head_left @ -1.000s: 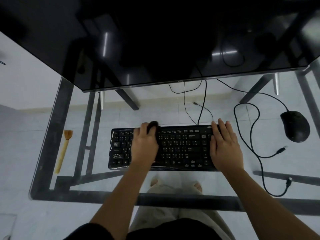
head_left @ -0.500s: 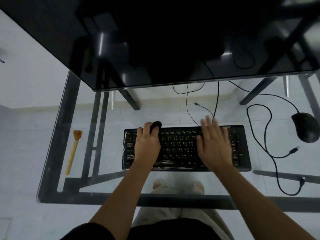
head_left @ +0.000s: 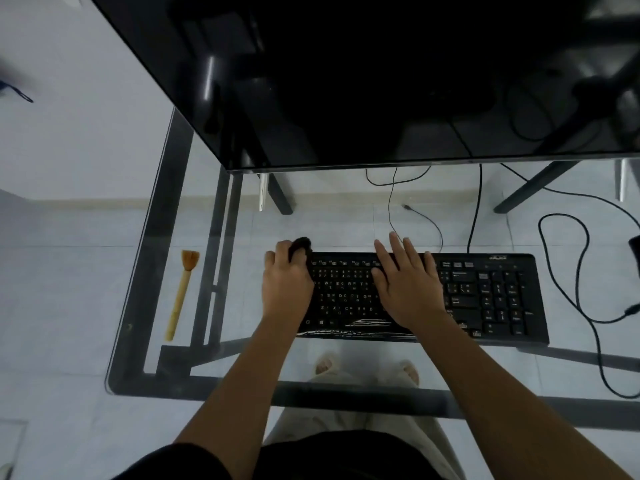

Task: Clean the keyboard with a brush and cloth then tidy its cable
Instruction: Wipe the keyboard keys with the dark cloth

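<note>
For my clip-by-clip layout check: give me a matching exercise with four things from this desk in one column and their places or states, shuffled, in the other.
Things:
1 brush
2 cloth
3 right hand
4 mouse

States:
A flat on the keyboard keys
B cut off at the picture's right edge
C lying on the desk, left of the keyboard
D bunched in the left hand

Pairs: 1-C; 2-D; 3-A; 4-B

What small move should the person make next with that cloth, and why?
Probably sweep the cloth rightward along the top row. The left hand grips it at the upper left corner of the keyboard, while the right hand lies flat on the middle, seemingly steadying it; the brush lies on the table.
</note>
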